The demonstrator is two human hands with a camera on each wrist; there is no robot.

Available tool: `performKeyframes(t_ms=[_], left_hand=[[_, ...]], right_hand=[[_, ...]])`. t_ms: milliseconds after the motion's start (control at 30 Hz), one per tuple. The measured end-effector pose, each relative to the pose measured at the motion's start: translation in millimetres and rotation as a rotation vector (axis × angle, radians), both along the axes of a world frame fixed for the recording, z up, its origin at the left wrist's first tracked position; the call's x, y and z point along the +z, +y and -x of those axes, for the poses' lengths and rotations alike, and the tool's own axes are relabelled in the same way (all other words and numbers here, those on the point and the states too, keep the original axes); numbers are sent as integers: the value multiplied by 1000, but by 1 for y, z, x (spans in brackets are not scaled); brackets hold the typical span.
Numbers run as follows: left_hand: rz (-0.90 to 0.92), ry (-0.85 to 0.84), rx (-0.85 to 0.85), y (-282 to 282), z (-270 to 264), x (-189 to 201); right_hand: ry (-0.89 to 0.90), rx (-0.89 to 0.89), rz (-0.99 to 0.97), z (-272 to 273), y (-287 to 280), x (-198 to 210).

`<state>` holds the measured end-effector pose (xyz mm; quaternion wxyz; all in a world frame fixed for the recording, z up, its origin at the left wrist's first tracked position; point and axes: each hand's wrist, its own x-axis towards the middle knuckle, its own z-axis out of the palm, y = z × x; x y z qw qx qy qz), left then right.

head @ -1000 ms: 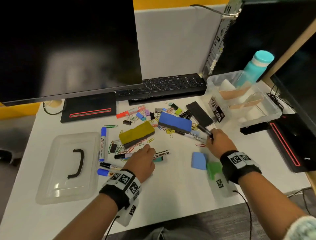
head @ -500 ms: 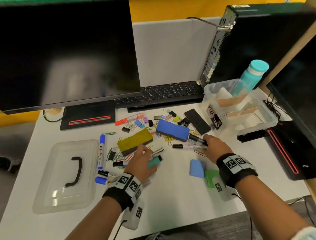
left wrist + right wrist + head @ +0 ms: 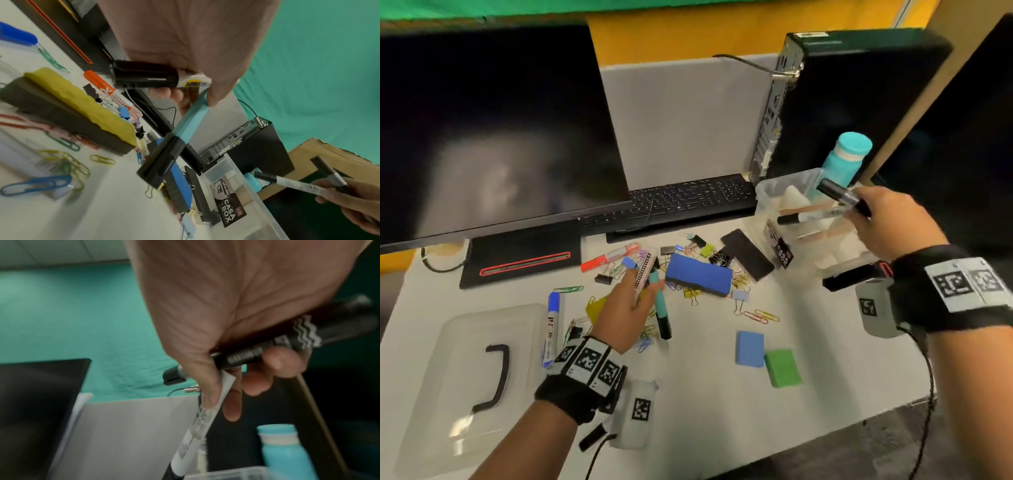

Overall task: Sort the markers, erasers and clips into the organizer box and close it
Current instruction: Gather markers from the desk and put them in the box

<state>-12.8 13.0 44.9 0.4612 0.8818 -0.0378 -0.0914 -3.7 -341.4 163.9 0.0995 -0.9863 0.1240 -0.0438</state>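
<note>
My right hand (image 3: pixel 859 212) grips a black marker (image 3: pixel 842 197) and a white marker (image 3: pixel 811 216) above the clear organizer box (image 3: pixel 767 192). The right wrist view shows the same black marker (image 3: pixel 287 344) and white marker (image 3: pixel 201 418) in its curled fingers. Lifted over the pile, my left hand (image 3: pixel 643 284) holds a patterned white marker (image 3: pixel 643 274) and a teal marker (image 3: pixel 661 308); both show in the left wrist view (image 3: pixel 144 76) (image 3: pixel 191 120). A blue eraser (image 3: pixel 698 274), a partly hidden yellow eraser (image 3: pixel 594 308), paper clips (image 3: pixel 760 315) and binder clips lie on the desk.
The box lid (image 3: pixel 465 377) lies at the left beside a blue marker (image 3: pixel 553 329). Small blue (image 3: pixel 749 348) and green (image 3: pixel 782 368) erasers sit near the front. A red marker (image 3: pixel 609 257), keyboard (image 3: pixel 688 202), black slab (image 3: pixel 748 255) and teal bottle (image 3: pixel 846 157) stand behind.
My right hand rose from the desk and carried its two markers up and right over the box. My left hand lifted the patterned and teal markers off the desk.
</note>
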Motion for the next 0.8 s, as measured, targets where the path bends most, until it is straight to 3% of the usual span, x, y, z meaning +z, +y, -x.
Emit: performKeyframes(t_ms=[133, 367, 567, 700, 800], left_hand=[[26, 65, 32, -10, 0, -3], [327, 194, 201, -24, 6, -2], [329, 308, 244, -17, 15, -7], [292, 379, 232, -11, 20, -17], [224, 404, 156, -13, 24, -22]], right_hand=[[125, -123, 148, -42, -38, -9], [444, 25, 110, -91, -56, -44], [285, 83, 97, -85, -53, -48], [348, 205, 318, -82, -40, -49], [441, 262, 357, -84, -37, -54]])
